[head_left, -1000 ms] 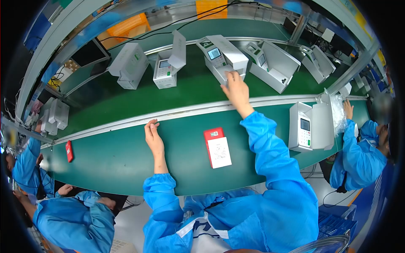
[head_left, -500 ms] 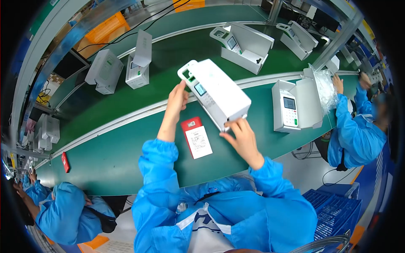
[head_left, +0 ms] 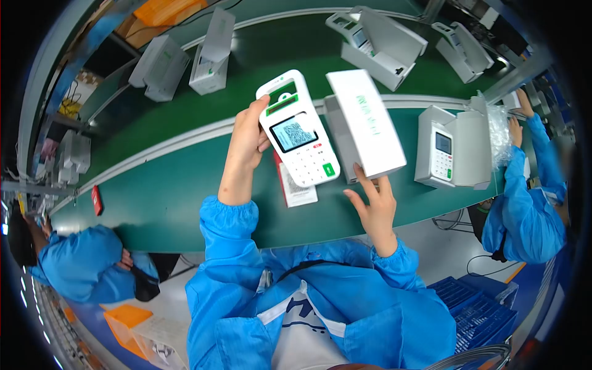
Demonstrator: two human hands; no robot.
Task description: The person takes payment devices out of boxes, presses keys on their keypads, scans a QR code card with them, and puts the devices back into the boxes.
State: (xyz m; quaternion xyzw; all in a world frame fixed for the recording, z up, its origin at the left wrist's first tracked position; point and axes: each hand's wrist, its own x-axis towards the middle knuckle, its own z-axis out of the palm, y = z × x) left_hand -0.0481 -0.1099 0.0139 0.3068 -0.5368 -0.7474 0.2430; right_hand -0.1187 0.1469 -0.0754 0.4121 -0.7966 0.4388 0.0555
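My left hand [head_left: 250, 132] grips a white card payment terminal [head_left: 306, 161] by its upper left edge. A code shows on its screen, with a keypad and green key below. My right hand [head_left: 374, 213] has its fingers spread, its fingertips touching the near end of a white box [head_left: 373, 132] with green lettering; its thumb stands apart from the box. Partly hidden under the terminal, a white card [head_left: 300, 195] with a printed code lies over a red item [head_left: 279, 161] on the green table.
To the right, an open box [head_left: 425, 151] holds another terminal [head_left: 442, 154], beside bubble wrap [head_left: 498, 132]. Several boxes stand on the green strip behind the metal rail [head_left: 179, 140]. A red item [head_left: 97, 200] lies at far left. Co-workers in blue sit on both sides.
My left hand has drawn the terminal left, out from beside the box, and its face now shows. The box has shifted right with my right hand, turning its lettered face toward me.
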